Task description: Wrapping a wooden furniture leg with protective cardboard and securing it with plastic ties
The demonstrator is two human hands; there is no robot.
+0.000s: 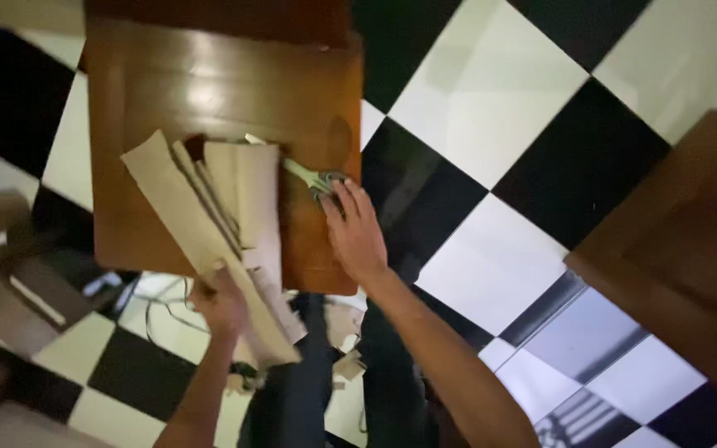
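My left hand (221,300) grips the near end of a stack of tan cardboard strips (209,211) that lie fanned across a small wooden table (209,83). A pair of scissors (313,178) lies at the table's right edge, blades pointing toward the cardboard. Fingers of my right hand (354,228) rest on the scissors' handles. Whether they are through the loops cannot be told.
The floor is black and white checkered tile (491,124). Another wooden piece of furniture (682,249) stands at the right. Cardboard scraps and pieces (10,274) lie on the floor at the left. Cables (168,311) and scraps lie near my legs.
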